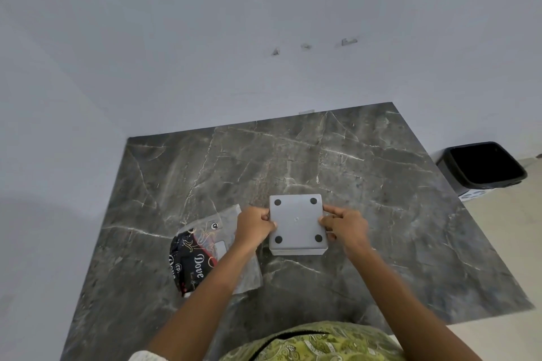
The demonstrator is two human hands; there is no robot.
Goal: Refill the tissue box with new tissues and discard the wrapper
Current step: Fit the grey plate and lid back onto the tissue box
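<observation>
Left hand (254, 226), right hand (346, 227), apparently gripping tissue box (296, 223)

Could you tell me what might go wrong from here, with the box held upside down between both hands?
1. The tissue box is gripped only at its side edges by the left hand and right hand; its bottom panel could slip or pop loose.
2. The wrapper lies under the left forearm and could be swept off the table.
3. The bin stands on the floor beyond the table's right edge, so a tossed wrapper may miss.
</observation>
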